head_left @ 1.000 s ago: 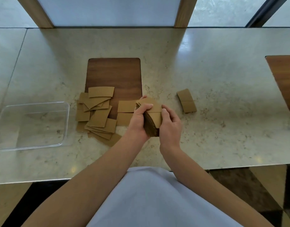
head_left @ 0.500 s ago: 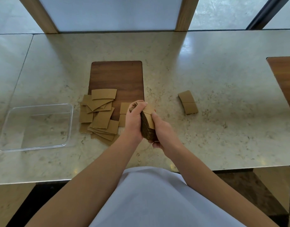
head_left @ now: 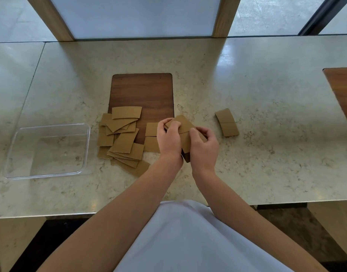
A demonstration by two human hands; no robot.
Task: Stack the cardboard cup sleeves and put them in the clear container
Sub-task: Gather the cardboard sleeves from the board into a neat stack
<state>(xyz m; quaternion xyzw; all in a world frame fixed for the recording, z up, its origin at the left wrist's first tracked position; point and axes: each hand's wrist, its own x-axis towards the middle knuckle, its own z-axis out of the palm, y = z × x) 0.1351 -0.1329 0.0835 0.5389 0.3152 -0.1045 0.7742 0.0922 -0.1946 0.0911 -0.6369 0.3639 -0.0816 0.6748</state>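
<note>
1. My left hand [head_left: 169, 142] and right hand [head_left: 203, 148] both clamp a stack of cardboard cup sleeves [head_left: 185, 132] at frame centre.
2. Loose sleeves [head_left: 121, 138] lie scattered left of it, partly over a wooden board [head_left: 142, 91].
3. The clear container [head_left: 48, 151] sits empty at the left.

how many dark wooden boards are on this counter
2: one wooden board lies mid-counter, its near end under loose cup sleeves; a second board is cut off at the right edge.

The marble counter [head_left: 247, 91] bears loose sleeves [head_left: 121, 140], clear container [head_left: 49, 150], probably wooden board [head_left: 143, 91].
</note>
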